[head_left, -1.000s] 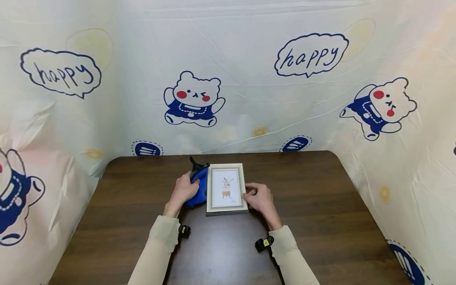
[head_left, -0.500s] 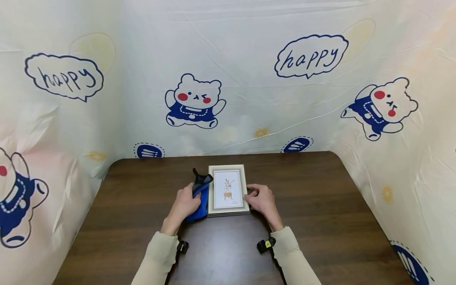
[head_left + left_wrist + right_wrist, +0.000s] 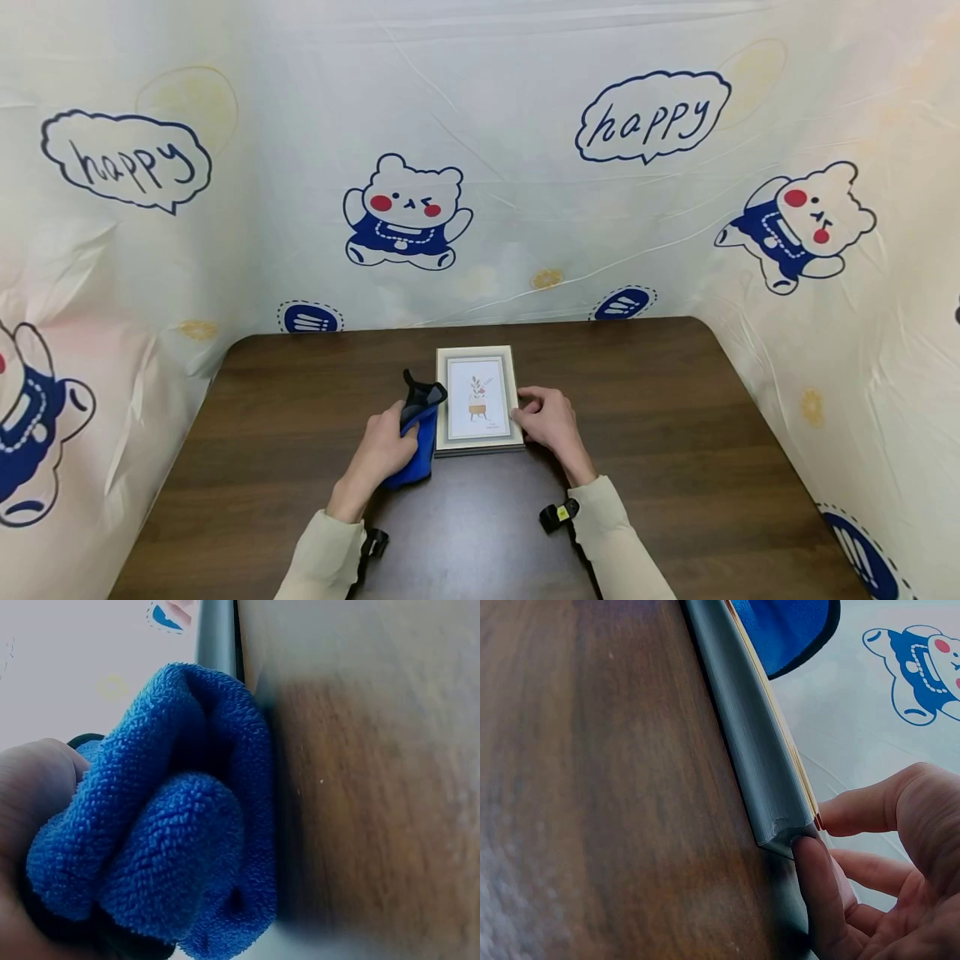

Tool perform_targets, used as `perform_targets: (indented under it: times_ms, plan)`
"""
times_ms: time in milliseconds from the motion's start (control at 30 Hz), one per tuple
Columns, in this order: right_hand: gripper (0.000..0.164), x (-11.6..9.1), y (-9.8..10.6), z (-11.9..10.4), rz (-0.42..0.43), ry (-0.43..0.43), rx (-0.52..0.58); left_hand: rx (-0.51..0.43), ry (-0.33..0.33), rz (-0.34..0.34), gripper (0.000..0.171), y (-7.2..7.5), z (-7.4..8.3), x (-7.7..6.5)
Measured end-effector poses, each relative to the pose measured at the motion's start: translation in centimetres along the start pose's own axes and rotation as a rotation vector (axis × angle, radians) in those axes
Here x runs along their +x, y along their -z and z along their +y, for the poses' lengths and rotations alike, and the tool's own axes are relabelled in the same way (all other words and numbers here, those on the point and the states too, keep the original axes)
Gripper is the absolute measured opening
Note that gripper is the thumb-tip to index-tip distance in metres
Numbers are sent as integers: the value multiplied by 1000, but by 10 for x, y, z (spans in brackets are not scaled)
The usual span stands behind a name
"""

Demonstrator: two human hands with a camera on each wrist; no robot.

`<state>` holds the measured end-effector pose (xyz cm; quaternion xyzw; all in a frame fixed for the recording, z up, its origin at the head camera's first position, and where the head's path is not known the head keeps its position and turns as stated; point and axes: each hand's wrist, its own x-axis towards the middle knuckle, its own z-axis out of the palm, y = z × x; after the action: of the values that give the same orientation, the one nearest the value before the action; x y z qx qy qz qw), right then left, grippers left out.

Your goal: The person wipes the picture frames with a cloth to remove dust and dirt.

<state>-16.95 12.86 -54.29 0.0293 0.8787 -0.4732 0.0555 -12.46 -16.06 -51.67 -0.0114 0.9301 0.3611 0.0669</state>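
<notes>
On tbl (image 3: 660,433) nr curtain (image 3: 525,217), L fingers (image 3: 37,780) grip cloth (image 3: 416,458), R fingers (image 3: 819,885) hold pic frame (image 3: 478,398).

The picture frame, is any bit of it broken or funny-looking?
Maybe a chip: a small rough mark shows on the picture frame, at the corner by the right-hand fingers. It looks odd because the side around it looks smoother.

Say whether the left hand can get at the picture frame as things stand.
Likely yes. The left hand is close beside the picture frame, with only the blue cloth it grips between them; for a bare touch it would probably have to put that down first.
</notes>
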Motion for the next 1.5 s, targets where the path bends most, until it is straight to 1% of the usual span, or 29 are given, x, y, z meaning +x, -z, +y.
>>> perform_targets:
  times_ms: [300, 567, 733, 867, 967, 1100, 1200, 1267, 1300, 1367, 1500]
  plan:
    - [39, 1, 0, 0, 1, 8, -3, -2, -1, -5, 47, -2, -1, -11]
    - [40, 1, 0, 1, -1, 12, 0, -9, 10, -30, 49, -1, 1, -23]
    - [40, 1, 1, 0, -4, 10, 3, -21, 9, -39, 41, 0, 3, -30]
    - [40, 1, 2, 0, -7, 7, 2, -28, -14, -50, 31, 3, 1, -33]
    - [40, 0, 2, -1, -9, 2, 3, -32, -29, -84, 27, 10, -1, -34]
    - [40, -1, 2, -2, -9, -5, 7, -39, -46, -162, 37, 23, -3, -33]
    - [41, -1, 2, -3, -14, -2, 13, -52, -57, -216, 42, 35, -7, -27]
    - [41, -1, 2, -4, -15, -1, 18, -54, -67, -237, 41, 44, -9, -22]
    - [41, -1, 2, -4, -15, -2, 18, -54, -76, -237, 42, 50, -9, -19]
    - [41, -1, 2, -4, -10, -5, 18, -33, -87, -217, 42, 59, -7, -13]
    - [41, -1, 2, -4, -8, -13, 15, 6, -69, -151, 45, 74, -2, -3]
